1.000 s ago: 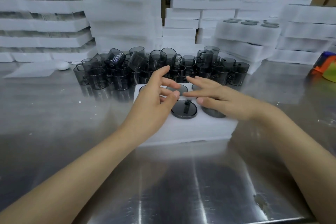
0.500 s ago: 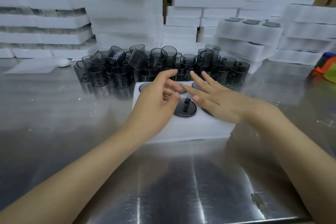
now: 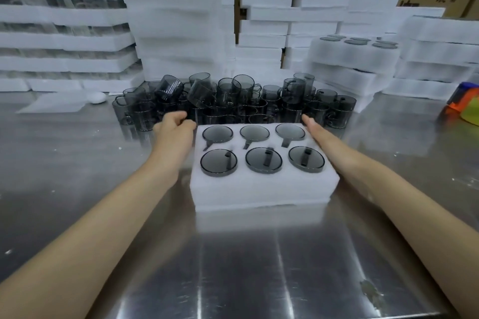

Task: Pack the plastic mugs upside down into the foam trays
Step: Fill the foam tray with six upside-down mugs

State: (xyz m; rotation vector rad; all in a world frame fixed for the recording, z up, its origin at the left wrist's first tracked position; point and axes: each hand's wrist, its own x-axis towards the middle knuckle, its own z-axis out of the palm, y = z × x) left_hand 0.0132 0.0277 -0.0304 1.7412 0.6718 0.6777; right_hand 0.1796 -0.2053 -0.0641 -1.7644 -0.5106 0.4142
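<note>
1. Full tray (image 3: 259, 189) mid-bench (image 3: 233, 267): six mugs (image 3: 263, 163) bottoms-up in it, loose mugs (image 3: 233, 101) just behind.
2. Left hand (image 3: 173, 134) at far-left corner, fingers (image 3: 176, 118) curled; cannot tell if gripping. Right hand (image 3: 317, 132) flat against right side, fingers straight.
3. Squeeze evenly, low on the foam; lift level.

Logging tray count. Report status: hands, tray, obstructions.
Left hand curled at far-left corner of foam tray, grip unclear; right hand flat against its right side. Six mugs seated upside down, tray full. Loose mugs piled close behind.
</note>
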